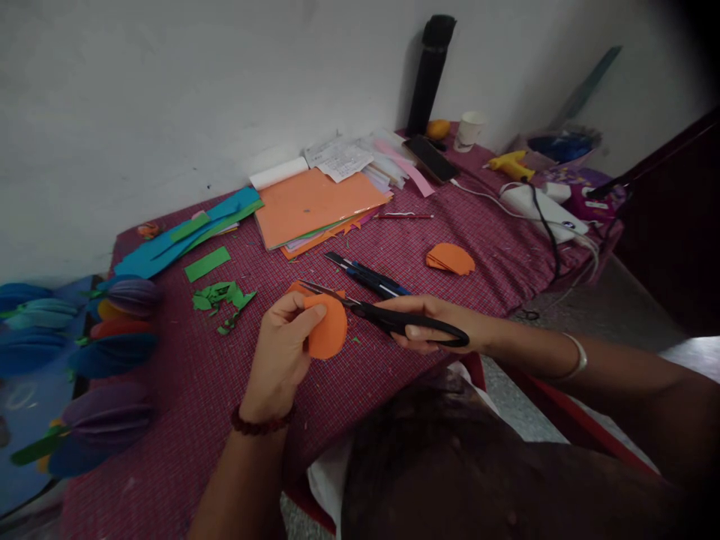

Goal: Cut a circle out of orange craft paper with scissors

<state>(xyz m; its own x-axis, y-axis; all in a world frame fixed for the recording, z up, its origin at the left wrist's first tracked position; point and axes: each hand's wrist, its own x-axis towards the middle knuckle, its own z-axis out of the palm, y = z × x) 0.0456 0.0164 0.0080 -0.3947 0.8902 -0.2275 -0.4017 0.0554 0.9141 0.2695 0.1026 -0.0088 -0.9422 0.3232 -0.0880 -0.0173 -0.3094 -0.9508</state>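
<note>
Between the thumb and fingers of my left hand [285, 334] is a rounded piece of orange paper [329, 330], its top edge still uneven. My right hand [419, 319] grips black-handled scissors [388, 319], whose blades lie across the upper edge of that paper. Just behind the scissors, a utility knife [365, 274] rests on the checked tablecloth [225, 405]. A small stack of orange paper rounds [451, 258] lies to the right. Left of my hands are crumpled green paper scraps [222, 298] and a green paper strip [208, 264].
Orange sheets [315, 202] and blue strips [169, 247] lie toward the wall. At the left are several folded-paper ornaments [112, 352]. A phone [430, 158], paper cup [469, 131], yellow glue gun [511, 164] and white power strip [543, 214] with cables occupy the right. A pencil [405, 217] lies mid-table.
</note>
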